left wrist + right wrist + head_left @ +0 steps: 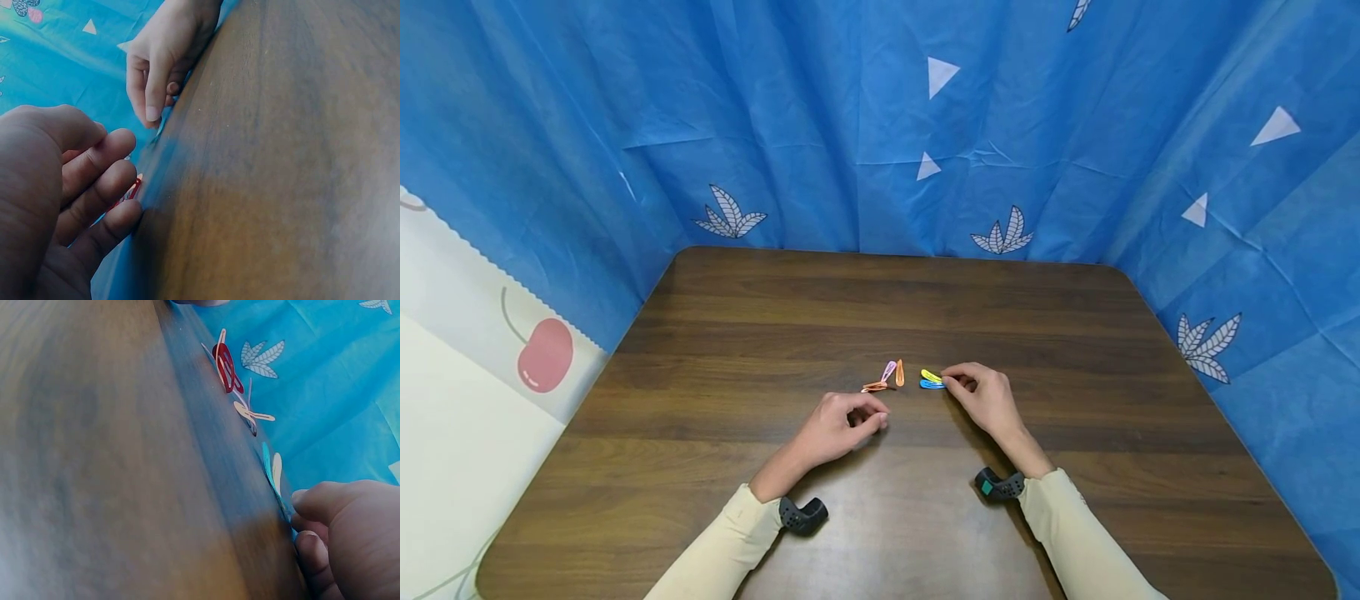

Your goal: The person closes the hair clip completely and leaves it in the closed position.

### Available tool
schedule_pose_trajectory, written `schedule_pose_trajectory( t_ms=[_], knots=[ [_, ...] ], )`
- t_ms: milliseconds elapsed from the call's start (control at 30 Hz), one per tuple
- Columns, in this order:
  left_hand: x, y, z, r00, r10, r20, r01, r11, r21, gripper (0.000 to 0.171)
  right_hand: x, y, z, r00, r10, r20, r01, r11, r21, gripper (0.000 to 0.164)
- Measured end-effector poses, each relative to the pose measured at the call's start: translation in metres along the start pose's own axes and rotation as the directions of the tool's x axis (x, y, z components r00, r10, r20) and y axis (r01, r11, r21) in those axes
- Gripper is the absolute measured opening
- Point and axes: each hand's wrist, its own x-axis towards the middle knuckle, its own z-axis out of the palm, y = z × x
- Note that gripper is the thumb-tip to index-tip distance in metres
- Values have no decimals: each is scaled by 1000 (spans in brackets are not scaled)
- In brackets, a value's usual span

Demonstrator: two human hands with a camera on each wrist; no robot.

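Note:
My right hand [988, 400] pinches the right end of a blue hair clip [931, 385] between thumb and fingertips. A yellow hair clip [930, 376] lies right beside it, its end close to the same fingertips. In the right wrist view the blue clip [270, 465] shows as teal, reaching toward the thumb. My left hand [842, 427] hovers low over the table with loosely bent fingers and holds nothing. Just beyond its fingers lie orange hair clips [876, 387], partly overlapping. A pink hair clip [889, 371] and an upright-lying orange clip [900, 372] are between the hands.
The brown wooden table [760, 333] has rounded corners. Blue patterned curtain [820, 125] hangs behind it and along the right side. A red hair clip [224, 367] appears among the far group in the right wrist view. Black wrist devices [803, 517] sit on both wrists.

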Motion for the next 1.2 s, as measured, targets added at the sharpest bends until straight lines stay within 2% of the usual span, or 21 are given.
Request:
schedule_pose_trajectory(
  t_ms=[300,567,700,900,1033,1200],
  knots=[
    [0,-1,0,1000,10,-21,-10,1000,3,5,0,-2,0,1000,2,7,-2,1000,10,10],
    [0,-1,-1,993,-2,-118,2,1000,1,5,-1,-2,0,1000,-4,2,4,1000,12,11],
    [1,-3,-1,984,6,-177,-1,1000,26,5,-1,-3,0,1000,-14,-2,14,1000,21,11],
    [2,-6,-3,962,-27,-273,46,997,65,6,-3,-4,1,999,-41,-14,41,999,31,12],
    [2,-6,-5,951,-60,-303,91,992,87,5,-3,-5,1,999,-48,-19,48,998,27,11],
    [3,-8,-7,946,-72,-317,117,985,125,7,-3,-6,2,999,-45,-19,46,999,24,11]
  ],
)
